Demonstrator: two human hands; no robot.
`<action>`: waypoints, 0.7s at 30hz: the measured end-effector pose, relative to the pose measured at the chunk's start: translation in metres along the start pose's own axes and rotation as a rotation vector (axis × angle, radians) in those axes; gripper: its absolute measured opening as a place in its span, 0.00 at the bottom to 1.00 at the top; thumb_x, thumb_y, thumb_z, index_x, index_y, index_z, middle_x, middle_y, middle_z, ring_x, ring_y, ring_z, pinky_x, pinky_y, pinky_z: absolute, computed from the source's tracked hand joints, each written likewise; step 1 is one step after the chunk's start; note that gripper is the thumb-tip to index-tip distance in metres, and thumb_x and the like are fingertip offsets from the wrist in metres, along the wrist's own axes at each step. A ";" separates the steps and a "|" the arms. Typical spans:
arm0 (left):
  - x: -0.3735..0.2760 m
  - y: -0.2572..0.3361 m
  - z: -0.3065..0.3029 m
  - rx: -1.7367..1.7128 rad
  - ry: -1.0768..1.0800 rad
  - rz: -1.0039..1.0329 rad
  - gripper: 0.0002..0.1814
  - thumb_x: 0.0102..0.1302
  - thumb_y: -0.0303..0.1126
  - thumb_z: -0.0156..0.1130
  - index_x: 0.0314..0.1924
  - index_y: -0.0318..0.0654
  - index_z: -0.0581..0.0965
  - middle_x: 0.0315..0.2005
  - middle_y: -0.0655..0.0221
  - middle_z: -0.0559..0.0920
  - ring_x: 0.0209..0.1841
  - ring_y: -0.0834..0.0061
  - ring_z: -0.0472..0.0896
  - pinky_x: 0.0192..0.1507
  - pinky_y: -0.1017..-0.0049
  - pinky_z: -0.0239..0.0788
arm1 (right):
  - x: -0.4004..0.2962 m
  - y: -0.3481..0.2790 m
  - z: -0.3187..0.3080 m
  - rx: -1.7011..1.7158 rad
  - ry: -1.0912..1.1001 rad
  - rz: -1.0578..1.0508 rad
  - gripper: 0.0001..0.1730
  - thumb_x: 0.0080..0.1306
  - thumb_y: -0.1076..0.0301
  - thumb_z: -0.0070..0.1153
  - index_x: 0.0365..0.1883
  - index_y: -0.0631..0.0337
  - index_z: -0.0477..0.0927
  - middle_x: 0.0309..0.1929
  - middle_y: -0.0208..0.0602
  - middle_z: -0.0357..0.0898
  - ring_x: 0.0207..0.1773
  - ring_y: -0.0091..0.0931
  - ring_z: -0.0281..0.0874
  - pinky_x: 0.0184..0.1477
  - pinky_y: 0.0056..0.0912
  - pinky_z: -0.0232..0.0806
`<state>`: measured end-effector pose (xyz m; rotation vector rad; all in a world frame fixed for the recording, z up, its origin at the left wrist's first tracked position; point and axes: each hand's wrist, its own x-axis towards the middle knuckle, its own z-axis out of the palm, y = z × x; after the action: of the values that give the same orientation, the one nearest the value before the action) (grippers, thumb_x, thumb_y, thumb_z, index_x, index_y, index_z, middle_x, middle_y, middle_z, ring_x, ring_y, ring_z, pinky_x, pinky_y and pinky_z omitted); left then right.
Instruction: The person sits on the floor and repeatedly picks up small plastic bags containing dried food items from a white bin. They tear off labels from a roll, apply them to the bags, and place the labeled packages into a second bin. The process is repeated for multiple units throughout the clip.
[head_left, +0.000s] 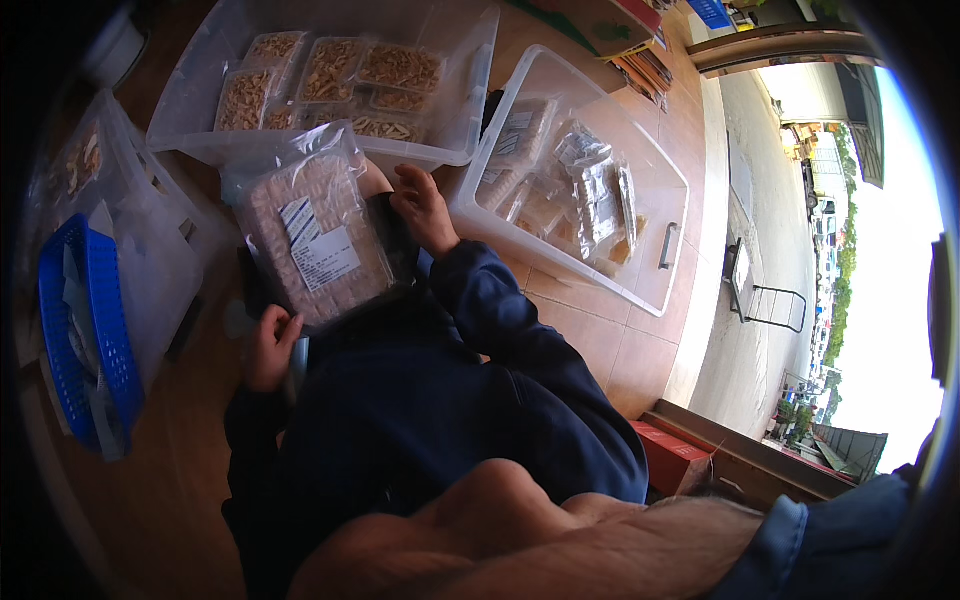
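Note:
A clear plastic package (319, 236) of pale pinkish pieces lies slanted over my lap, with printed labels on its upper face. Its lower left corner is held by my left hand (274, 349), thumb and fingers at the edge. My right hand (425, 212) is off the package, just to its right, with bent fingers slightly apart and nothing visible in them. Beyond the package stands a translucent plastic bin (315, 154) holding several clear packs of dried brownish pieces (401, 67). Another clear bin (480, 214), to the right, contains similar labelled packages (525, 131) and shiny clear bags (596, 199).
At the left, a blue plastic basket (116, 315) with papers stands against a translucent plastic bag (161, 262). Cardboard (592, 26) lies at the top. A red box (671, 454) is by the doorway at lower right. Outside stands a platform trolley (742, 281).

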<state>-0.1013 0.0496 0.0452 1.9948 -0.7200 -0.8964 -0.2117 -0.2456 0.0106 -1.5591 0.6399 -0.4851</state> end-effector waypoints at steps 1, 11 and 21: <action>0.001 0.000 0.001 -0.004 -0.005 -0.005 0.12 0.66 0.36 0.58 0.30 0.37 0.70 0.19 0.71 0.71 0.23 0.81 0.67 0.27 0.76 0.60 | 0.001 -0.002 -0.009 -0.087 -0.038 0.071 0.23 0.63 0.75 0.52 0.57 0.69 0.66 0.48 0.42 0.76 0.54 0.30 0.73 0.57 0.29 0.64; -0.003 0.000 -0.007 0.006 0.000 0.004 0.12 0.68 0.39 0.56 0.33 0.38 0.72 0.18 0.73 0.70 0.23 0.83 0.67 0.28 0.78 0.60 | -0.019 -0.040 -0.015 0.196 -0.026 0.110 0.06 0.66 0.70 0.54 0.35 0.64 0.76 0.27 0.27 0.74 0.28 0.18 0.69 0.32 0.20 0.64; 0.017 0.008 -0.025 -0.235 0.000 0.056 0.08 0.70 0.34 0.53 0.35 0.38 0.73 0.20 0.76 0.68 0.23 0.85 0.65 0.28 0.82 0.58 | -0.020 -0.012 -0.214 0.773 0.819 -0.071 0.12 0.66 0.70 0.52 0.46 0.66 0.73 0.45 0.43 0.77 0.44 0.30 0.75 0.47 0.30 0.70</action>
<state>-0.0721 0.0440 0.0567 1.7590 -0.6363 -0.9043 -0.3649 -0.3937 0.0431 -0.6071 0.8649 -1.2802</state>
